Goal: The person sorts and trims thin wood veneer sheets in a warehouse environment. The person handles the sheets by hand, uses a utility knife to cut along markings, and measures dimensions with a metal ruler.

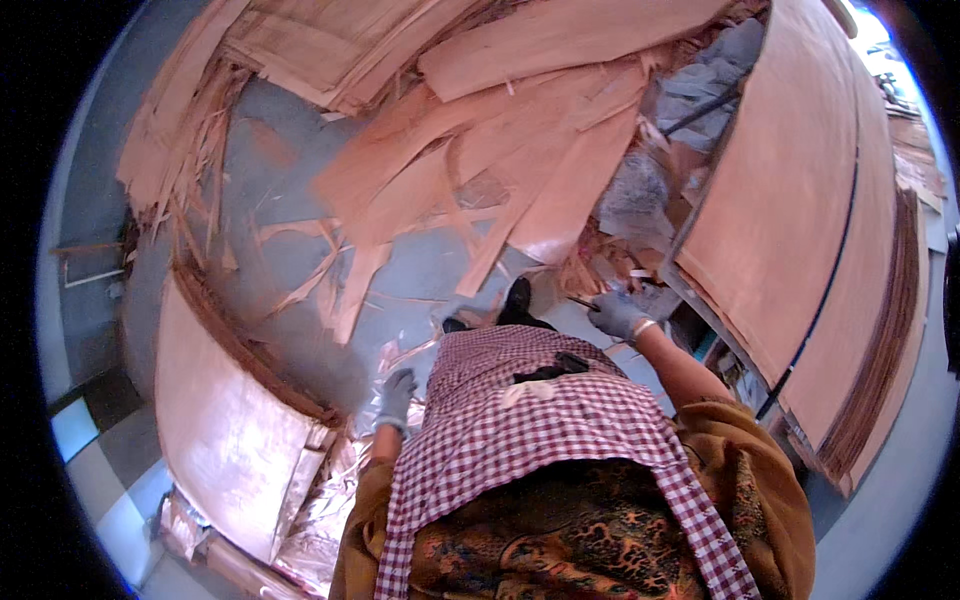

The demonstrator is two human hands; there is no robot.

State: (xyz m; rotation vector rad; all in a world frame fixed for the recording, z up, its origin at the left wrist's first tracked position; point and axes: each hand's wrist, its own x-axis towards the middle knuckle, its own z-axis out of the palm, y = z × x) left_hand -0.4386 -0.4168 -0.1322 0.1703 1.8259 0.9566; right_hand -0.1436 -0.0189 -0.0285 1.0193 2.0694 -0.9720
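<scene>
My right hand (618, 315), in a grey glove, is closed round a thin dark stick-like tool (580, 302) whose tip points left; its exact kind is too small to make out. It hovers right of my dark shoes, near the corner of a tall stack of veneer sheets (780, 220). My left hand (396, 398), also gloved in grey, hangs beside my checked apron (520, 400) with its fingers loosely bent and nothing visible in them. Closest to it on the left is a smaller stack of veneer (235, 410).
Torn veneer pieces (400, 160) and long splinters (330, 280) litter the grey floor (270, 180) ahead. Crumpled clear plastic (640, 195) lies along the right stack, which a dark strap (825, 290) crosses. More wood sheets (320, 45) lie at the far left.
</scene>
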